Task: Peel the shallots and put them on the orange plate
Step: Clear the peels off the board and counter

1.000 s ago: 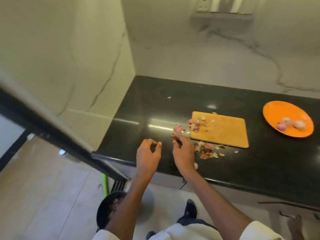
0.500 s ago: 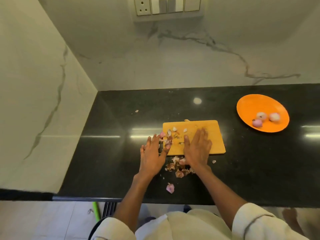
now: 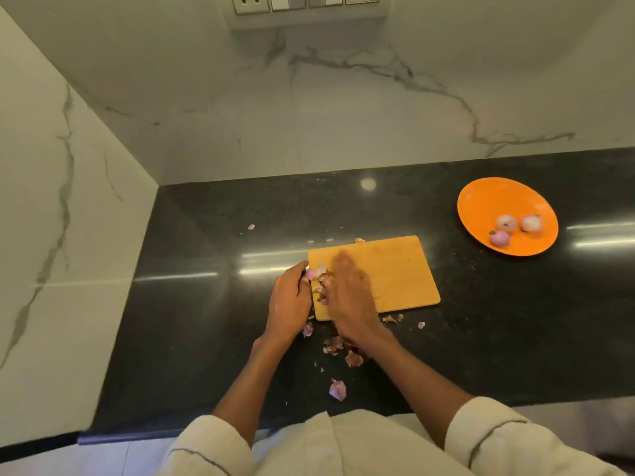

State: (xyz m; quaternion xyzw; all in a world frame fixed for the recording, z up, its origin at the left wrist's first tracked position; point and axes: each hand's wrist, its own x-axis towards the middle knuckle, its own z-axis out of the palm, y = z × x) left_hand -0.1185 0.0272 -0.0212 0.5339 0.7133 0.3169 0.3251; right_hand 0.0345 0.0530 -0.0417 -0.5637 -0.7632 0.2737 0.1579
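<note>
While three peeled shallots (image 3: 515, 228) sit on the orange plate (image 3: 488, 201), the left hand (image 3: 290, 304) cups the cutting board's (image 3: 395, 273) edge, fingers together, and the blurred right hand (image 3: 350, 297) lies flat over skins (image 3: 321, 280); its finger spacing cannot be told.

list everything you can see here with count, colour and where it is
orange plate: one, orange, right on the countertop
peeled shallots: three, pale pink, on the plate
cutting board: one, light wood, centre of the countertop
shallot skins: many, pink and brown, on the board's left end and the counter near it
countertop: one, black
switch panel: one, white, on the marble wall
left hand: at the board's left edge, cupped
right hand: flat on the board, blurred
</note>
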